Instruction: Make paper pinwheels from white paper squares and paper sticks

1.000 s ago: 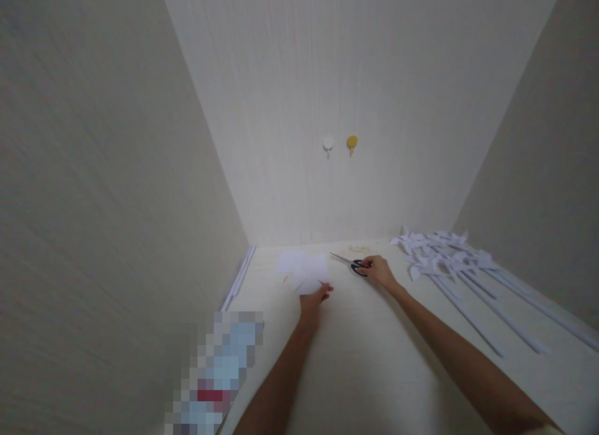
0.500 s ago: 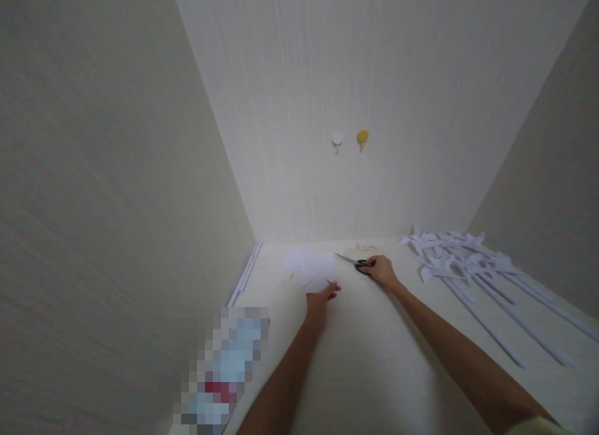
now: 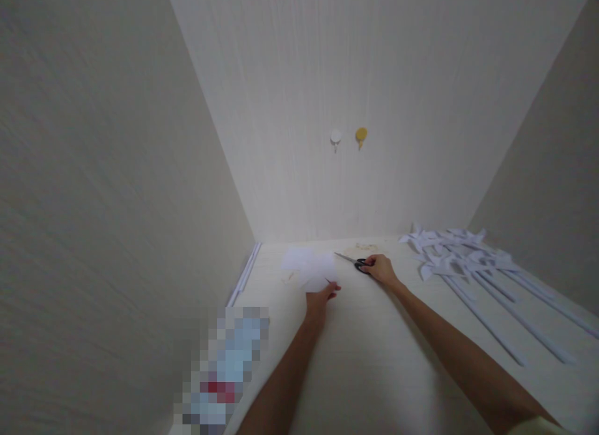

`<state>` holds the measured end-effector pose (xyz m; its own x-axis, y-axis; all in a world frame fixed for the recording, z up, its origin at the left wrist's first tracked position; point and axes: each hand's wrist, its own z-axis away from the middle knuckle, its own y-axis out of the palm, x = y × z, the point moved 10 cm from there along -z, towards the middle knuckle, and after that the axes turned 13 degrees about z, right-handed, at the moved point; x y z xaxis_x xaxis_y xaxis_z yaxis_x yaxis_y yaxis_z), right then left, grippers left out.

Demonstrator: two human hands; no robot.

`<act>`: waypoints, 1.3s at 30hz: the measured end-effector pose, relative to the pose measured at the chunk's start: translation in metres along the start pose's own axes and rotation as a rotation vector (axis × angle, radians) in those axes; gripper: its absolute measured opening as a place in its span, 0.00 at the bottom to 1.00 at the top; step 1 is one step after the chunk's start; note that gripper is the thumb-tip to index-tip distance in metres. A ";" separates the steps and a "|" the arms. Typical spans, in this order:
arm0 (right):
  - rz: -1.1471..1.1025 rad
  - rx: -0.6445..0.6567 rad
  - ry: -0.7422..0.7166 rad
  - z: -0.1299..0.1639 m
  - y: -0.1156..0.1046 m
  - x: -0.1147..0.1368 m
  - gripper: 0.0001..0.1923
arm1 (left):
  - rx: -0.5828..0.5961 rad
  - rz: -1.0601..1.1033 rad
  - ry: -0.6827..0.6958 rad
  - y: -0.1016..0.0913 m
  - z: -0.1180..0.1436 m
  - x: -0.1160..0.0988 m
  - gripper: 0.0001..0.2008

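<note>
My left hand (image 3: 321,296) pinches the near right corner of a white paper sheet (image 3: 318,270), which shows a slit by the fingers. Behind it, another white paper (image 3: 294,258) lies on the table, partly overlapped. My right hand (image 3: 380,269) grips a pair of scissors (image 3: 347,258) by the black handles. Their blades point left toward the sheet's right edge and look closed, or nearly so. Whether the tip touches the paper I cannot tell.
Several paper pinwheels (image 3: 444,260) on rolled white sticks (image 3: 486,322) lie at the right. More white sticks (image 3: 246,274) rest along the left wall. Small tan bits (image 3: 366,246) lie at the back. A blurred-out object (image 3: 231,360) is at the lower left. Two hooks (image 3: 360,135) hang on the wall.
The view has shifted very slightly. Both hands, the paper and the scissors stay almost where they were.
</note>
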<state>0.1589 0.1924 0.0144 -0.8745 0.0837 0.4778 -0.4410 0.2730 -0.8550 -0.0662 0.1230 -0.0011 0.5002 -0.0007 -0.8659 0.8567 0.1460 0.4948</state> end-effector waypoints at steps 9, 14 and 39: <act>-0.001 -0.008 -0.017 0.002 -0.003 0.004 0.08 | -0.017 0.008 -0.017 0.001 0.002 -0.002 0.06; -0.002 -0.023 -0.012 0.003 -0.004 0.003 0.08 | -0.026 -0.003 -0.009 0.000 0.003 -0.003 0.06; -0.056 -0.052 -0.018 0.003 -0.003 0.002 0.06 | -0.018 -0.018 0.008 -0.002 0.000 -0.002 0.08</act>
<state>0.1575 0.1885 0.0170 -0.8521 0.0499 0.5210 -0.4791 0.3263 -0.8149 -0.0685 0.1223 -0.0005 0.4840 0.0047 -0.8751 0.8629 0.1634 0.4782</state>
